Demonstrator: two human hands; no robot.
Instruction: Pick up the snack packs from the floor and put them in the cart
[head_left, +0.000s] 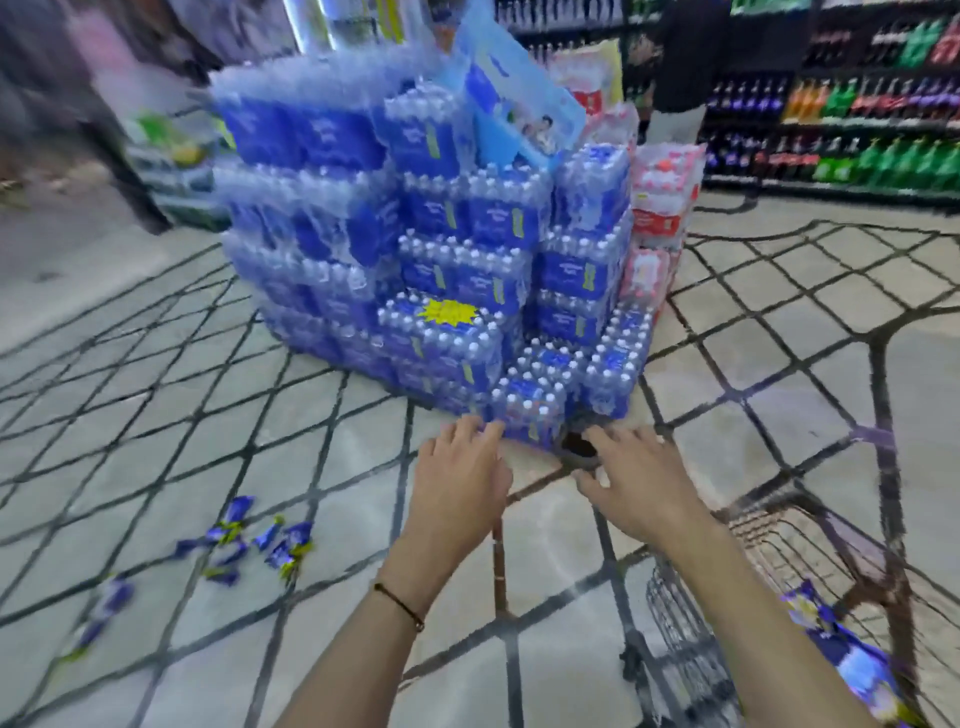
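Done: I see snack packs in the cart
Left: floor packs, near left
Grip: left hand, right hand spread, empty

just beyond the fingers of the left hand, the water bottle packs are wrapped in clear, glossy shrink plastic, with white plastic caps showing through. beneath the fingers of both hands the floor looks like smooth pale tile with a faint sheen, crossed by dark matt lines. well left of and below the left fingers, the snack packs have shiny purple-blue film wrappers, blurred. below the fingers of the right hand, the cart is thin grey metal wire. the packs in the cart show the same glossy film.
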